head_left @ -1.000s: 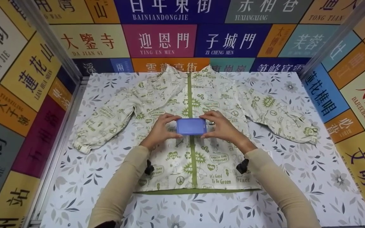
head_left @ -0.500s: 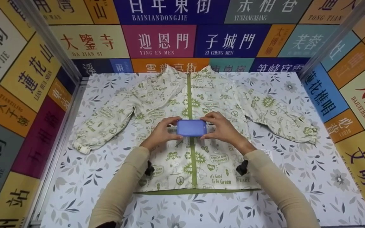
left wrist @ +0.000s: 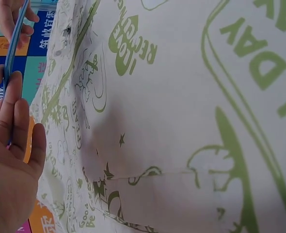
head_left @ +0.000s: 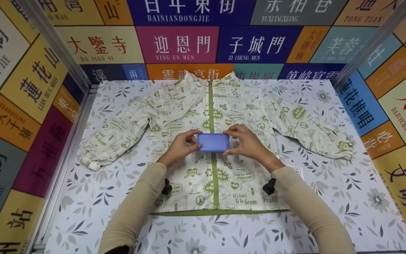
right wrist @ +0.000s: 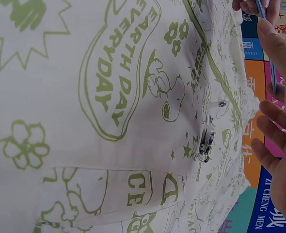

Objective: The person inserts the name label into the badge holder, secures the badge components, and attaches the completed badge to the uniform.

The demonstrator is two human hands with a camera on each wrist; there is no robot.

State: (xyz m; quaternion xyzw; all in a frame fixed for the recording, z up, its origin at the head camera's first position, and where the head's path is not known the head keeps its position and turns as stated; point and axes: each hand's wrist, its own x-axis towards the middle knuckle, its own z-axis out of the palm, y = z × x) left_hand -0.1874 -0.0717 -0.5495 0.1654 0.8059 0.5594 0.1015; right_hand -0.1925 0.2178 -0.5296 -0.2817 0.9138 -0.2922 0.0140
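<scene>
A thin blue phone (head_left: 213,142) is held sideways above the jacket in the head view. My left hand (head_left: 178,147) pinches its left end, the thumb lying on the near face at the lower corner. At the other end, my right hand (head_left: 248,143) grips it between thumb and fingers. Both wrist views catch the phone (left wrist: 14,43) edge-on. Below it, a white jacket (head_left: 194,183) with green print and a green centre strip lies spread flat, sleeves out to both sides.
A small dark metal piece (right wrist: 207,143) rests on the jacket in the right wrist view. The floral-patterned tabletop (head_left: 330,197) is enclosed by walls (head_left: 178,46) of colourful lettered panels. A white tag (head_left: 295,170) shows beside the right forearm.
My left thumb has moved from the phone's lower edge up onto its face. The phone sits very slightly lower than a second ago. The right hand keeps its grip, and the jacket lies unchanged.
</scene>
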